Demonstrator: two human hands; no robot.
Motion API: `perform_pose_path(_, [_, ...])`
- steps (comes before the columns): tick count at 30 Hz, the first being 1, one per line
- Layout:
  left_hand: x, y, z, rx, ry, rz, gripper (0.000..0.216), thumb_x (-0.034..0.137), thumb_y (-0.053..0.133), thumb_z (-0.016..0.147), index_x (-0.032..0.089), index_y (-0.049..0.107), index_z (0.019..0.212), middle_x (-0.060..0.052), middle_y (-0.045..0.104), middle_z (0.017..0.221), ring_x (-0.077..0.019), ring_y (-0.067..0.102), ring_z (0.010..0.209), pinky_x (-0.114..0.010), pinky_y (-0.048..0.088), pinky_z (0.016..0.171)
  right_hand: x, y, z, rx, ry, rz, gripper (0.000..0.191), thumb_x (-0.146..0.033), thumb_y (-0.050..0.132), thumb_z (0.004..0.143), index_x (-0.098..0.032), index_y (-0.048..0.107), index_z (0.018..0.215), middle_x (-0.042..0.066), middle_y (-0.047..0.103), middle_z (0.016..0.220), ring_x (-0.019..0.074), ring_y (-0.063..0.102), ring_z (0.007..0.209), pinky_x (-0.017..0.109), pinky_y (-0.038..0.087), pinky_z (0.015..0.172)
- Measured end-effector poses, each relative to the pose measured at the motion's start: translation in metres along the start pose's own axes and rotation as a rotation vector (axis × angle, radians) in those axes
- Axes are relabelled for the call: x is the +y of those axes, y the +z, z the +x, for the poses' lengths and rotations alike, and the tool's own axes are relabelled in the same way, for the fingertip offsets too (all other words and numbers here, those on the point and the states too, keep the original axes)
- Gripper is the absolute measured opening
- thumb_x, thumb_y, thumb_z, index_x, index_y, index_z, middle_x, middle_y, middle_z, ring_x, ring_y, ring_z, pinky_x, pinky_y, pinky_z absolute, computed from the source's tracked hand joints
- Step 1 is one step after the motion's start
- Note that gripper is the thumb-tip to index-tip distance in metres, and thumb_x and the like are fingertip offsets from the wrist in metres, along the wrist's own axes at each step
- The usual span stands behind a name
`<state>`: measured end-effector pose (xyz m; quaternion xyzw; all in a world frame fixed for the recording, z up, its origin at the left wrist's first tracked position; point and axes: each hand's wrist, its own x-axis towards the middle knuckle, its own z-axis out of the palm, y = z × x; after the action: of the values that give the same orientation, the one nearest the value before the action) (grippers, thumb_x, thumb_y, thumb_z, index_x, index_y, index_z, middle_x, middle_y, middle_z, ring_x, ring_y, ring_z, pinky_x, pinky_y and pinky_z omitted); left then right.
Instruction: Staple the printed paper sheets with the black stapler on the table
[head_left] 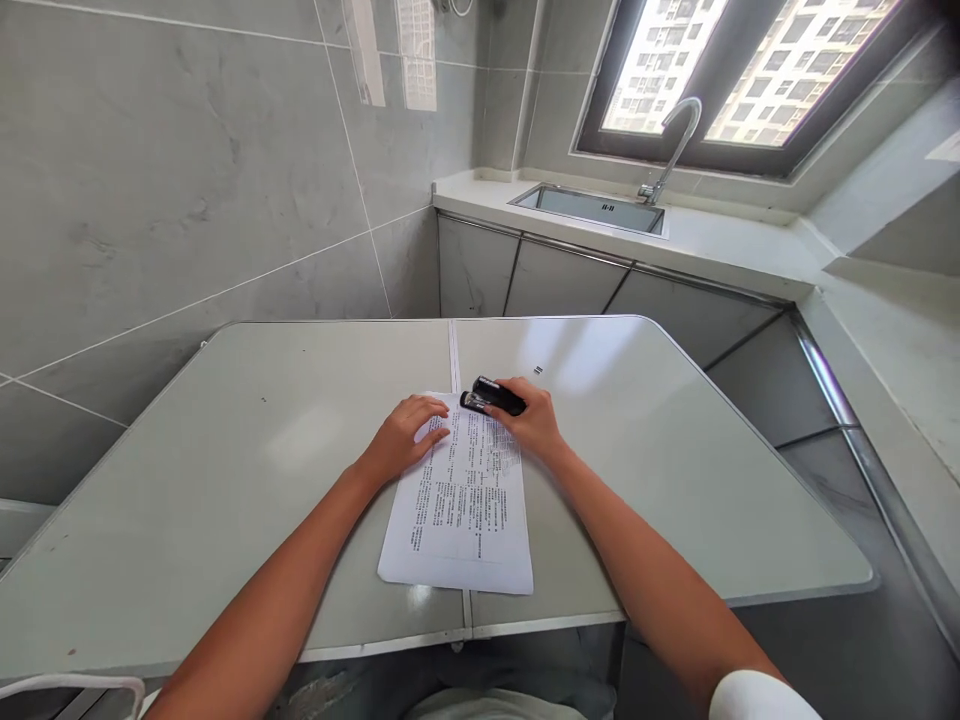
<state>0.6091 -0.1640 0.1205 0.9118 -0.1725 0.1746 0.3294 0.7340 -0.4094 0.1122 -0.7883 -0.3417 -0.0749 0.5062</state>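
A printed sheet of paper lies on the table in front of me; whether more sheets are under it I cannot tell. My left hand rests on its upper left part, thumb and fingers apart, pressing lightly on the page. In my right hand is a black stapler, gripped between thumb and fingers. The stapler's front end points left, over the top edge of the paper, with its jaws apart. Beyond the right hand lies a small dark strip, perhaps staples.
The pale folding table has a seam down its middle. Grey tiled wall stands to the left. Past the table's far edge are a counter with a sink, a curved faucet and a window. Cabinets run along the right.
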Motion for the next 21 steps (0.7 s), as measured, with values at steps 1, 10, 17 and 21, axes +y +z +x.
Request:
perform_pose_path(1, [0.001, 0.001, -0.001, -0.093, 0.048, 0.011, 0.026, 0.035, 0.063, 0.099, 0.026, 0.067, 0.123, -0.010, 0.068, 0.129, -0.0280, 0.058, 0.128, -0.049, 0.044, 0.111, 0.007, -0.008, 0.003, 0.041, 0.036, -0.031, 0.037, -0.046, 0.078, 0.082, -0.023, 0.074, 0.110, 0.006, 0.075, 0.099, 0.0246, 0.068, 0.089, 0.041, 0.054, 0.085])
perform_pose_path(10, [-0.009, 0.013, -0.008, -0.259, -0.019, 0.156, 0.054, 0.046, 0.072, 0.090, 0.032, 0.062, 0.141, -0.009, 0.053, 0.152, -0.0358, 0.045, 0.142, -0.058, 0.035, 0.117, 0.054, -0.077, -0.005, -0.138, 0.159, -0.150, 0.044, -0.051, 0.080, 0.079, -0.023, 0.076, 0.113, 0.006, 0.077, 0.105, 0.0274, 0.071, 0.093, 0.045, 0.055, 0.089])
perform_pose_path(17, [-0.015, 0.015, -0.008, -0.195, -0.057, 0.143, 0.054, 0.046, 0.076, 0.087, 0.031, 0.065, 0.137, -0.009, 0.055, 0.148, -0.0360, 0.047, 0.139, -0.058, 0.033, 0.119, 0.041, -0.100, -0.021, -0.530, 0.031, -0.046, 0.039, -0.053, 0.077, 0.084, -0.022, 0.077, 0.109, 0.007, 0.073, 0.094, 0.0217, 0.066, 0.079, 0.036, 0.054, 0.075])
perform_pose_path(21, [-0.015, 0.016, -0.007, -0.219, -0.060, 0.166, 0.054, 0.047, 0.073, 0.089, 0.031, 0.063, 0.139, -0.010, 0.054, 0.150, -0.0366, 0.044, 0.140, -0.058, 0.031, 0.118, 0.028, -0.084, -0.019, -0.563, -0.025, -0.041, 0.037, -0.051, 0.075, 0.087, -0.025, 0.076, 0.112, 0.006, 0.071, 0.095, 0.0212, 0.065, 0.080, 0.037, 0.054, 0.078])
